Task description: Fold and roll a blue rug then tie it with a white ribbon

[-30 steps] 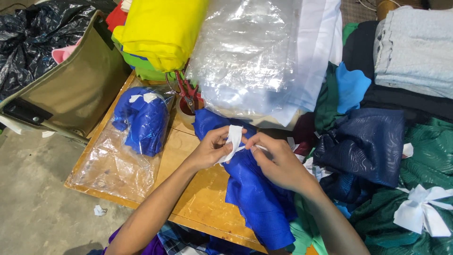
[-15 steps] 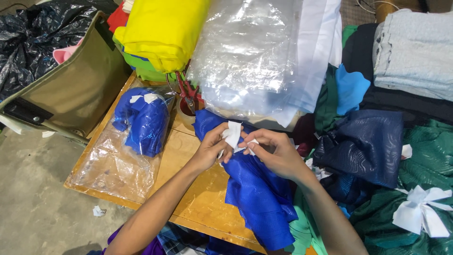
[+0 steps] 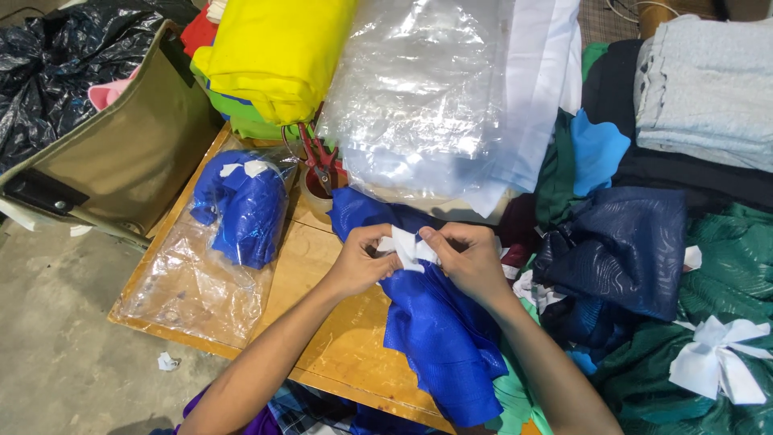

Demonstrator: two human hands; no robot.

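A narrow white fabric strip point(image 3: 408, 246) is pinched in the grip of the left hand point(image 3: 360, 262) and right hand point(image 3: 467, 259), kept taut above the bright blue textured cloth point(image 3: 439, 322) lying on the wooden tabletop point(image 3: 338, 338), at 6 o'clock from the clear plastic bags point(image 3: 419, 89).

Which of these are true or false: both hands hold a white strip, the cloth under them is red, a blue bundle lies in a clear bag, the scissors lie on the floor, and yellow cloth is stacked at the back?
1. Both hands, left hand and right hand, pinch the white strip. True.
2. The cloth under them is red. False: the blue cloth is bright blue.
3. A blue bundle lies in a clear bag. True.
4. The scissors lie on the floor. False: the red-handled scissors stand in a cup on the wooden table.
5. Yellow cloth is stacked at the back. True.
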